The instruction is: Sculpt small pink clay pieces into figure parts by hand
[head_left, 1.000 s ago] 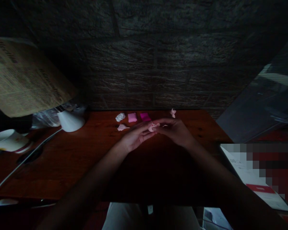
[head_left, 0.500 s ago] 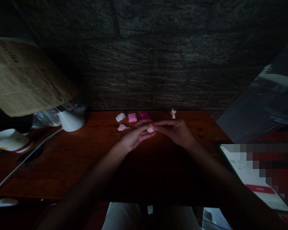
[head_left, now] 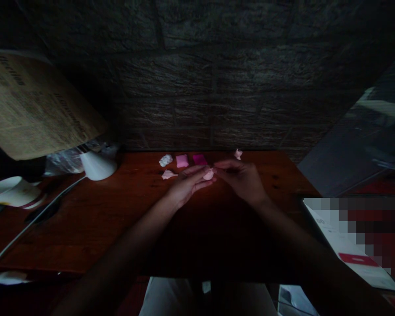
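Between the fingertips of my left hand (head_left: 187, 183) sits a small pale pink lump of modelling clay (head_left: 208, 175). The left thumb lies along its upper side and the fingers are underneath. My right hand (head_left: 245, 177) is closed in a pinch at the lump's right edge, its index finger raised slightly above the thumb. Just beyond the hands lie a pink square block (head_left: 182, 161) and a magenta square (head_left: 199, 159), the latter partly covered by my left fingers. A pale pink scrap (head_left: 169, 174) is left of my left hand.
A white crumpled lump (head_left: 166, 160) and another pale pink piece (head_left: 238, 153) lie near the wall. At left stand a lamp with a white base (head_left: 98, 166) and cable, and a paper cup (head_left: 15, 192). A lit tablet-like screen (head_left: 355, 250) is at right.
Both hands have shifted slightly right with the clay lump. The right index finger has lifted a little from it, while the thumb stays against its edge.
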Motion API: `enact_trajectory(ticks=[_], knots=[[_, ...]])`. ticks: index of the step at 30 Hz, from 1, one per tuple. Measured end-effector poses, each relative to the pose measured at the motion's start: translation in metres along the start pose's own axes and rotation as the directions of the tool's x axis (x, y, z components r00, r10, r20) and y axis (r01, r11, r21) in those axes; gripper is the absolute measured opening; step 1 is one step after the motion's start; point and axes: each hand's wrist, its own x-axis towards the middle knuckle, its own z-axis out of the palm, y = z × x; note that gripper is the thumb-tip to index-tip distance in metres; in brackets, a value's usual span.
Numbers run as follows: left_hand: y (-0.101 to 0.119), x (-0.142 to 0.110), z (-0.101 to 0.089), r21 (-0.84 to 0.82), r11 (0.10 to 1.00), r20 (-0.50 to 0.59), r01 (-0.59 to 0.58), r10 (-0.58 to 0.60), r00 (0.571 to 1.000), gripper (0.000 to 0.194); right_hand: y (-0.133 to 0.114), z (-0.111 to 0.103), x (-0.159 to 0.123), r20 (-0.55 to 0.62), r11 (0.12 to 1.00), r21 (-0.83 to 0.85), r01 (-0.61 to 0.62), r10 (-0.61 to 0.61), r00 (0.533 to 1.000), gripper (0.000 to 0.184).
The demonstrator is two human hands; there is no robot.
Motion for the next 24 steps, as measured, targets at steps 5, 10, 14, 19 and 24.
enact_trajectory(ticks=[5,10,14,19,24], knots=[[-0.006,0.003,-0.002,-0.012,0.999,-0.021,-0.037,0.036,0.999,0.017,-0.002,0.002,-0.004,-0.01,0.991,-0.124,0.044,-0.045,0.999,0.013],[-0.004,0.002,-0.003,0.021,0.998,0.014,-0.053,0.053,0.999,0.018,0.002,-0.003,0.002,0.113,0.996,0.09,-0.005,-0.005,0.994,0.014],[-0.002,0.001,-0.001,0.015,0.999,0.044,-0.038,0.038,0.998,0.016,0.003,-0.008,0.007,0.199,0.971,0.21,-0.11,0.067,0.978,0.018],[-0.005,0.001,-0.001,0.02,0.998,0.06,-0.051,0.05,0.997,0.015,0.001,-0.007,0.006,0.263,0.969,0.199,-0.146,0.091,0.961,0.021],[-0.008,0.002,-0.003,0.025,0.996,0.083,-0.085,0.082,0.993,0.023,0.004,-0.003,0.004,0.24,0.979,0.157,-0.134,0.094,0.966,0.021]])
